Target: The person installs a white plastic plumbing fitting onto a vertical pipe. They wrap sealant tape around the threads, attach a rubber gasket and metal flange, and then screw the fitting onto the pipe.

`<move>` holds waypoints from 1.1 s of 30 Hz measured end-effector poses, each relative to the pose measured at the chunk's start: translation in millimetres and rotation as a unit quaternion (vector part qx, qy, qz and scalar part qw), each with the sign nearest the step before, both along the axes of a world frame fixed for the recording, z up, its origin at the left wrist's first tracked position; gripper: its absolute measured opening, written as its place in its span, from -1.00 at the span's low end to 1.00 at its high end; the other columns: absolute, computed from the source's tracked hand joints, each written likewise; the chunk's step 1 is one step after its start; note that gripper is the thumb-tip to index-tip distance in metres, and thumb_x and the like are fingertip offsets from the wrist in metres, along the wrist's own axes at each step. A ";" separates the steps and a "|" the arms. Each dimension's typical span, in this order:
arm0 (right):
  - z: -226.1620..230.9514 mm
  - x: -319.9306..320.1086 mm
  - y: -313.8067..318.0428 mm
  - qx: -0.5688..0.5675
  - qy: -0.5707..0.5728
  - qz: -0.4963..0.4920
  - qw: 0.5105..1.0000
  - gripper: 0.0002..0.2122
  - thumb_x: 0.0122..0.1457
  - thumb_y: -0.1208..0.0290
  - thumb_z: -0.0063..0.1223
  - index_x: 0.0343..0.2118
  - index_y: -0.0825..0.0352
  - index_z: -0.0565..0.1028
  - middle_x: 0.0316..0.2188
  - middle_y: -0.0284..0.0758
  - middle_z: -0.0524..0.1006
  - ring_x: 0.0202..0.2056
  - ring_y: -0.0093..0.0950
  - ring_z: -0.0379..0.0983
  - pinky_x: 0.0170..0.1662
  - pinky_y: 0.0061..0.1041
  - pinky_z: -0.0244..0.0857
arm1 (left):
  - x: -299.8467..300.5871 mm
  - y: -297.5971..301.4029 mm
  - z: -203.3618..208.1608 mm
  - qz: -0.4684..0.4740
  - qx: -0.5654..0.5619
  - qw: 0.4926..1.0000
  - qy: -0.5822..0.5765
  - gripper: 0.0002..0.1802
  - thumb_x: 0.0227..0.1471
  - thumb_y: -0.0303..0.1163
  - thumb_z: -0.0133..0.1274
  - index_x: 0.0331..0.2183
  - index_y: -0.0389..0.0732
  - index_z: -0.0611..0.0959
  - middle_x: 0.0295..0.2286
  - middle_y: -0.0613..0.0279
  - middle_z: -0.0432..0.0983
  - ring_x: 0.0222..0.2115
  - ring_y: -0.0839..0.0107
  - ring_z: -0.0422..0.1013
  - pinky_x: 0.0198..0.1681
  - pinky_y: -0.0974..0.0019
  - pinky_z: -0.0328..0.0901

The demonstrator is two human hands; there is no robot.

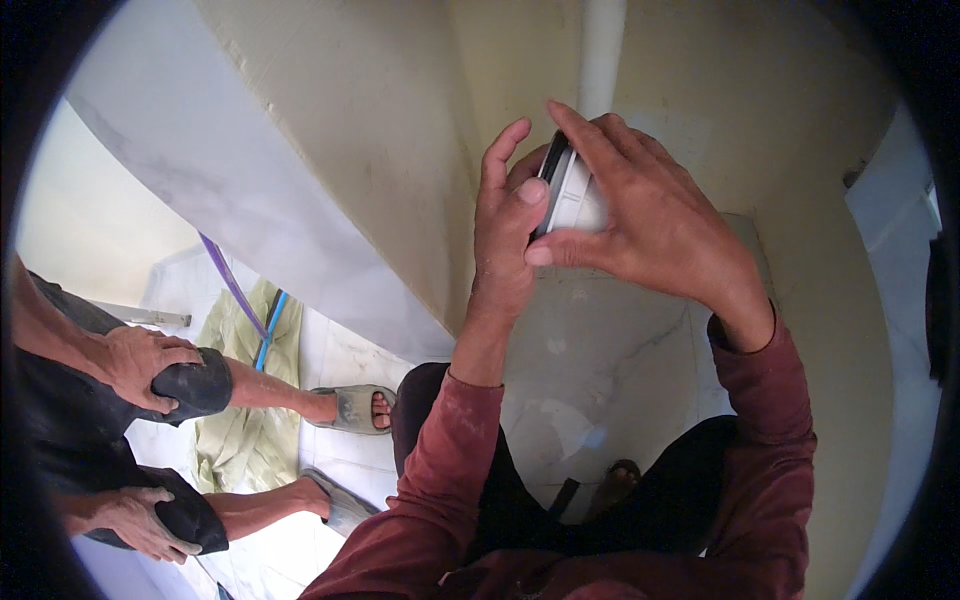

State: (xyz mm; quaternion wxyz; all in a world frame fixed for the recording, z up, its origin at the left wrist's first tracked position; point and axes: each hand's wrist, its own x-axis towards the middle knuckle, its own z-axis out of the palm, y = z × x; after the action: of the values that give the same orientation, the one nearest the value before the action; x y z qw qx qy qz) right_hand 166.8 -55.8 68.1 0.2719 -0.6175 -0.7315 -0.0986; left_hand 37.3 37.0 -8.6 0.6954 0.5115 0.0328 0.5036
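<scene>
Between my two hands, in front of the wall, is a round white plastic fitting (572,195) with a black rim on its left side. My left hand (508,225) grips the black-rimmed side, its thumb pressed on the edge and its fingers partly hidden behind. From the right, my right hand (650,205) curls around the white side, thumb below and fingers above. Much of the fitting is covered by the fingers, so its exact kind does not show. Just behind the hands, a white pipe (602,55) runs up the wall.
A ledge with a marble-patterned face (300,200) slants past my left arm. At the left, a co-worker sits with hands on knees (150,365), sandaled feet (355,408) near my leg. Pale green sheeting (245,400) and purple and blue lines (232,275) lie on the tiled floor (590,370).
</scene>
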 end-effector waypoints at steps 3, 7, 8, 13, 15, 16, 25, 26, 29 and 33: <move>-0.3 0.5 1.9 -0.032 0.013 -0.010 0.999 0.00 -0.13 -0.03 0.44 0.32 0.42 0.20 -0.01 -0.01 0.42 0.01 -0.03 0.42 0.11 -0.15 0.30 | -1.6 1.2 -0.9 0.098 0.032 0.993 0.051 -0.21 0.13 0.00 0.02 0.25 -0.27 0.32 0.05 0.04 0.42 0.05 0.27 0.39 0.15 0.23 0.27; 2.2 6.4 -3.5 -0.046 -0.042 -0.065 0.996 -0.03 -0.12 0.10 0.42 0.35 0.38 0.17 -0.01 -0.02 0.41 0.00 -0.04 0.43 0.12 -0.16 0.32 | -10.6 31.4 -11.4 0.170 0.028 0.984 0.035 -0.29 0.19 -0.03 -0.02 0.23 -0.26 0.35 0.03 0.10 0.42 0.04 0.35 0.35 0.16 0.27 0.21; 3.2 11.9 -6.0 -0.048 -0.063 -0.081 0.994 -0.03 -0.12 0.14 0.42 0.36 0.35 0.16 -0.01 -0.02 0.41 0.00 -0.04 0.43 0.11 -0.17 0.33 | -11.9 32.9 -12.3 0.160 0.013 0.987 0.020 -0.30 0.20 -0.02 -0.03 0.22 -0.27 0.37 0.03 0.12 0.42 0.03 0.36 0.35 0.16 0.28 0.21; 10.4 85.0 -27.1 -0.153 0.007 -0.197 0.968 -0.03 -0.15 0.17 0.45 0.37 0.17 0.15 0.03 0.01 0.39 0.04 -0.04 0.44 0.12 -0.14 0.36 | -10.0 26.3 -8.0 0.134 -0.025 0.991 -0.014 -0.31 0.19 0.04 -0.08 0.18 -0.26 0.44 -0.02 0.17 0.47 0.01 0.34 0.40 0.14 0.25 0.25; -29.8 121.7 -33.2 -0.200 -0.027 -0.272 0.941 -0.04 -0.15 0.16 0.46 0.36 0.15 0.15 0.06 0.02 0.39 0.07 -0.03 0.43 0.14 -0.12 0.34 | -10.3 18.3 -3.6 0.073 -0.045 0.995 -0.042 -0.30 0.20 0.04 -0.09 0.20 -0.23 0.42 -0.01 0.20 0.45 0.01 0.37 0.38 0.16 0.27 0.23; -71.6 144.4 -35.0 -0.247 -0.045 -0.301 0.920 -0.04 -0.15 0.14 0.47 0.35 0.16 0.15 0.08 0.03 0.39 0.10 -0.01 0.42 0.17 -0.10 0.32 | -9.6 15.6 -0.7 0.036 -0.052 0.996 -0.058 -0.28 0.20 0.05 -0.10 0.22 -0.23 0.41 -0.01 0.21 0.45 0.02 0.38 0.38 0.16 0.27 0.23; -385.8 120.7 -128.4 -0.499 -0.091 -0.201 0.838 -0.01 -0.15 -0.11 0.44 0.32 0.27 0.22 0.27 0.20 0.18 0.16 0.15 0.33 0.21 -0.01 0.27 | -4.8 8.3 -1.3 -0.037 -0.025 0.997 -0.068 -0.09 0.16 0.17 -0.08 0.30 -0.32 0.27 0.06 0.08 0.45 0.09 0.26 0.40 0.21 0.15 0.27; -394.3 117.8 -121.2 -0.481 -0.106 -0.179 0.852 -0.05 -0.13 -0.12 0.43 0.29 0.27 0.26 0.26 0.15 0.21 0.13 0.13 0.36 0.20 -0.01 0.28 | -12.3 10.8 -1.1 -0.028 -0.022 0.997 -0.063 -0.09 0.16 0.16 -0.07 0.30 -0.32 0.27 0.06 0.08 0.45 0.09 0.26 0.40 0.21 0.16 0.27; -365.9 153.9 -109.0 -0.291 0.008 -0.222 0.931 -0.24 0.06 0.01 0.33 0.27 0.29 0.31 0.22 0.00 0.34 0.20 0.02 0.31 0.21 0.00 0.23 | -5.9 9.3 -2.3 -0.038 -0.014 0.998 -0.053 -0.14 0.19 0.10 -0.05 0.30 -0.32 0.26 0.04 0.11 0.45 0.09 0.29 0.40 0.21 0.18 0.29; -144.6 126.1 -67.9 0.083 0.187 -0.193 0.960 -0.85 0.28 0.44 0.10 -0.15 0.36 0.56 -0.15 -0.15 0.54 -0.14 -0.17 0.48 -0.03 -0.25 0.35 | 4.3 8.6 -10.5 -0.052 -0.027 0.998 -0.036 -0.23 0.25 -0.02 -0.02 0.31 -0.25 0.22 0.02 0.17 0.41 0.08 0.33 0.40 0.20 0.20 0.32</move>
State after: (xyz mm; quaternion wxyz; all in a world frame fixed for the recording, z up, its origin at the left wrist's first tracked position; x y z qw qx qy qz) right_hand 292.9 -123.7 -76.5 0.4301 -0.7296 -0.5235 -0.0927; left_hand 41.6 45.7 -19.1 0.7350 0.4747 -0.0052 0.4843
